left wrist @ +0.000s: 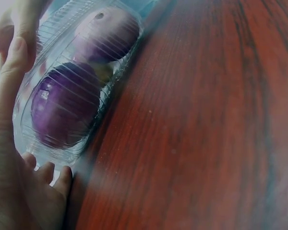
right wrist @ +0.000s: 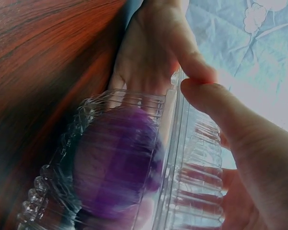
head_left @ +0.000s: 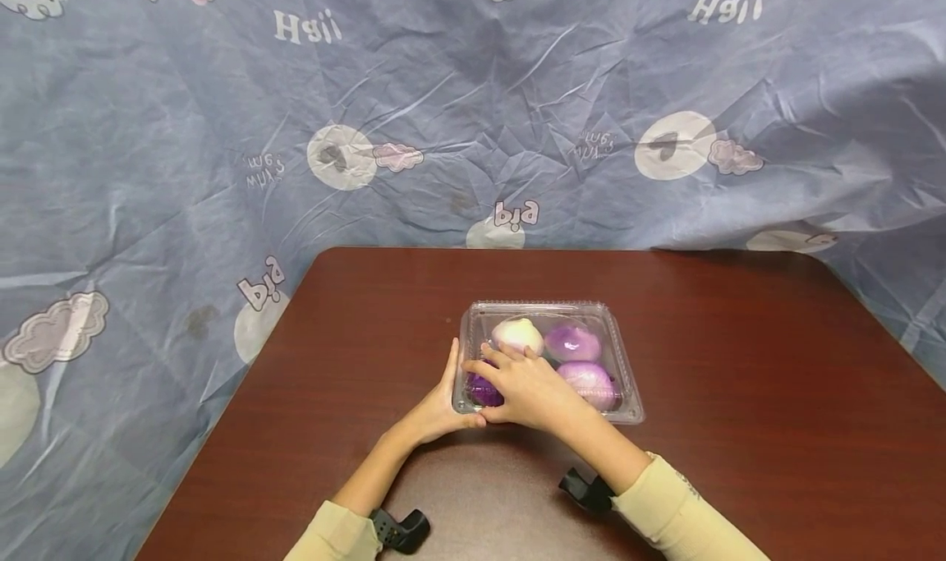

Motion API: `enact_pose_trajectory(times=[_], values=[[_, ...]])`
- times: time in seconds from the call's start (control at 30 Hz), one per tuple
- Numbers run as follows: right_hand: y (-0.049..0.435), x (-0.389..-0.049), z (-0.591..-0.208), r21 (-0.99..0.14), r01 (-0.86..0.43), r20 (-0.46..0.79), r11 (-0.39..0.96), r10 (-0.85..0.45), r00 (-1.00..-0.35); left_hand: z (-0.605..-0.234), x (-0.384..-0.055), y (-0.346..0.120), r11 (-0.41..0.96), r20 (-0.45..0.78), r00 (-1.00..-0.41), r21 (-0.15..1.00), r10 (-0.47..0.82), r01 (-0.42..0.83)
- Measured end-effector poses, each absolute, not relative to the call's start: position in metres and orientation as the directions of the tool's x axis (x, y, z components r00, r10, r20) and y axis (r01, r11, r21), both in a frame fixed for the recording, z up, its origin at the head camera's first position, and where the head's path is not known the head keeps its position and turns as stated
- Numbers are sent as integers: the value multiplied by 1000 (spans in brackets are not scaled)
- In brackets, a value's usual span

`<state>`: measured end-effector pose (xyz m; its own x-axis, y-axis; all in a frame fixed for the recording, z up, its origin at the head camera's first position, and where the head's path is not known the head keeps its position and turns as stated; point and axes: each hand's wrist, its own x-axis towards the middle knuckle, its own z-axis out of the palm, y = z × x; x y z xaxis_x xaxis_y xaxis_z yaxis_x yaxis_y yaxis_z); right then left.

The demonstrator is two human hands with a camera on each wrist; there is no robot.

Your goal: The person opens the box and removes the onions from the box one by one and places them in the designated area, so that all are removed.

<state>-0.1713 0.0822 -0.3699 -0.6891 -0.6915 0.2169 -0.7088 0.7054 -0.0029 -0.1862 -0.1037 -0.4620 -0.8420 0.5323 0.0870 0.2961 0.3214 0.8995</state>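
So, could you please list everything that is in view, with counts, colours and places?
Clear plastic box: one, transparent, on the table, under both hands
Onions: four, one whitish, two lighter purple, one dark purple, inside the box; the dark one is partly behind the right hand
Table: one, dark reddish-brown, beneath the box
Printed cloth: blue-grey with clouds and lettering, behind and beside the table
Wrist devices: two, black, one at each wrist
Sleeves: two, pale yellow, on the forearms
Left hand: one, bare, at the box's near left corner
Right hand: one, bare, over the box's near left part
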Motion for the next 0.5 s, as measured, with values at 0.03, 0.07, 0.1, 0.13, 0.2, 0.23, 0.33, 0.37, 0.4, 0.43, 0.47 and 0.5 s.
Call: enact_pose_trajectory(times=[0.03, 0.07, 0.1, 0.13, 0.2, 0.23, 0.33, 0.37, 0.4, 0.43, 0.47, 0.5], values=[[82, -171, -370, -6, -710, 212, 705, -693, -690, -462, -186, -103, 318, 87, -843, 901, 530, 293], [83, -171, -370, -9, -710, 208, 704, -693, -690, -461, -187, -103, 316, 85, -845, 904, 528, 288], [82, -171, -369, -12, -710, 205, 704, -693, -691, -461, -186, -103, 321, 82, -849, 903, 522, 285], [82, -171, -369, -11, -711, 205, 703, -694, -690, -461, -186, -103, 323, 78, -852, 904, 517, 279], [82, -171, -369, -2, -715, 210, 700, -698, -684, -461, -186, -103, 322, 81, -857, 905, 508, 277], [82, -171, -369, 2, -715, 212, 699, -699, -682, -461, -186, -103, 323, 80, -859, 906, 506, 274], [82, -171, -368, 10, -718, 215, 696, -703, -678, -461, -186, -104, 327, 73, -860, 906, 505, 268], [82, -171, -368, 12, -719, 214, 695, -704, -677, -461, -187, -104, 327, 72, -860, 906, 506, 268], [82, -171, -368, 16, -720, 214, 693, -706, -675, -461, -187, -104, 327, 70, -860, 907, 506, 266], [82, -170, -368, 18, -722, 215, 691, -708, -673, -461, -186, -104, 329, 67, -860, 907, 506, 264], [82, -170, -367, 20, -724, 212, 690, -710, -671, -461, -186, -104, 332, 64, -860, 906, 506, 262], [82, -170, -367, 24, -726, 210, 687, -714, -669, -461, -186, -104, 337, 59, -861, 905, 506, 260]])
